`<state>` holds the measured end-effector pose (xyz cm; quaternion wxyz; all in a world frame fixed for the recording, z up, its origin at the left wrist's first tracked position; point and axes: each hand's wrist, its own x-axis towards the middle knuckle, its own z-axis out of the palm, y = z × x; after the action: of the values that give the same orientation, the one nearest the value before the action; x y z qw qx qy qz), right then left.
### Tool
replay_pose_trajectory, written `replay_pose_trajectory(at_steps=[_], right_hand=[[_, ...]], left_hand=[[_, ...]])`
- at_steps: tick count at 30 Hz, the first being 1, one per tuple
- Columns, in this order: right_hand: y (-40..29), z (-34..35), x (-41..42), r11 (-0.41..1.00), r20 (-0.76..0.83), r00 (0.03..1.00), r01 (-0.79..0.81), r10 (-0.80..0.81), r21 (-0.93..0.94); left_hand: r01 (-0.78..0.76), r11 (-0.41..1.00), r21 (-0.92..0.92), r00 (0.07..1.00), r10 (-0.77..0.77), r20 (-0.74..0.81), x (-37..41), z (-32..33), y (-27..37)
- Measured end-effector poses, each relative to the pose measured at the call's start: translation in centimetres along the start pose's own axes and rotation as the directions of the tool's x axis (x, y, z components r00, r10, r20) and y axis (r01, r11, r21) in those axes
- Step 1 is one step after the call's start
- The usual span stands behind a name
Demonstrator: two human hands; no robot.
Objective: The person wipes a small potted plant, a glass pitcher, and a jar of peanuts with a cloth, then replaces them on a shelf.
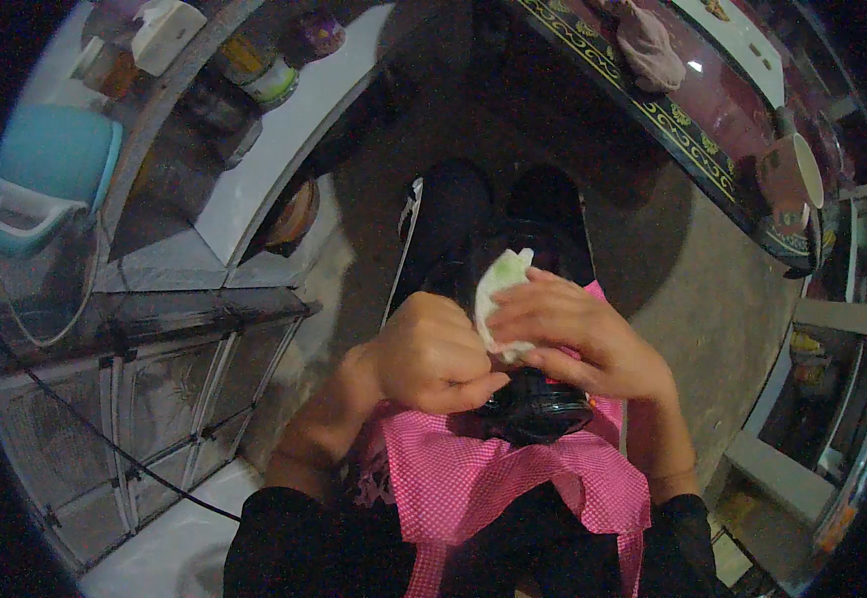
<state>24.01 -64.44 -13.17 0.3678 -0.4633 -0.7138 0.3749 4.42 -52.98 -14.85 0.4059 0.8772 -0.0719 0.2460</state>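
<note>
A glossy black object [538, 415] of unclear kind rests on my lap, over a pink-and-white checked apron [471, 478]. My left hand [437, 351] is curled into a fist at its left side, the thumb against it; the palm side is hidden. A white cloth [508, 288] with a pale green patch lies under the fingers of my right hand [579, 329], which presses it from the right above the black object. Slight blur covers the right fingers. Black-clad legs [448, 209] extend beyond the hands.
At left, a shelf [269, 149] holds jars [258, 71]; a light-blue container [56, 153] stands near it. A black cable [127, 456] crosses the glass-panelled cabinet [172, 404]. At right, a counter with patterned edging [650, 112] carries a mug [792, 172] and a crumpled cloth [650, 52].
</note>
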Motion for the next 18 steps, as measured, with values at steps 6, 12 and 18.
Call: replay_pose_trajectory(at_steps=[6, 12, 18], right_hand=[[5.3, -0.2, 3.4, 0.987, -0.106, 0.982, -0.155, 0.158, 0.035], [5.7, 0.2, 2.0, 0.993, -0.186, 0.975, -0.118, 0.12, 0.025], [1.1, -0.1, -1.7, 0.997, 0.013, 0.998, 0.057, -0.057, 0.046]], left_hand=[[-0.016, 0.997, 0.076, 0.98, 0.0, 0.197, 2.2, -1.0, 0.1], [-0.029, 0.999, 0.025, 0.995, 0.026, 0.101, 2.8, -1.4, -0.8], [0.019, 0.998, -0.052, 0.968, -0.032, -0.25, 1.3, 0.9, -1.9]])
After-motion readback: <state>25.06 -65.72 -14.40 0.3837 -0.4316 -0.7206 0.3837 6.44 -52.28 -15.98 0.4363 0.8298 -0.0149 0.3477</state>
